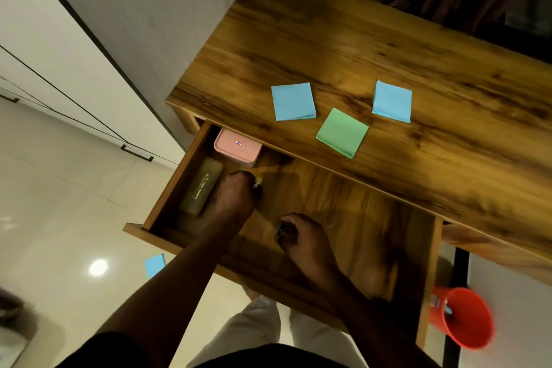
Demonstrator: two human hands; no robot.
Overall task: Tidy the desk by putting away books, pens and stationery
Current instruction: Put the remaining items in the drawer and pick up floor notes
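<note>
Stationery, head view: yellow pencil-like sticks (pixel 263 173), blurred, are over the open wooden drawer (pixel 343 203).
Left hand (pixel 236 193): fingers are curled round the sticks, just beside the translucent olive pencil case (pixel 201 187).
Right hand (pixel 301 236): fingers are curled on a small dark item (pixel 280 230); its kind cannot be told.
Drawer back: pink lidded box (pixel 237 148).
Wooden table (pixel 328 39): two blue sticky-note pads (pixel 294 101) (pixel 392 101) and a green sticky-note pad (pixel 342 132) are not yet stored.
Procedure: lay the sticks flat, parallel to the pencil case. Release them only on contact with the drawer floor. Keep the centre free for the pads.
</note>
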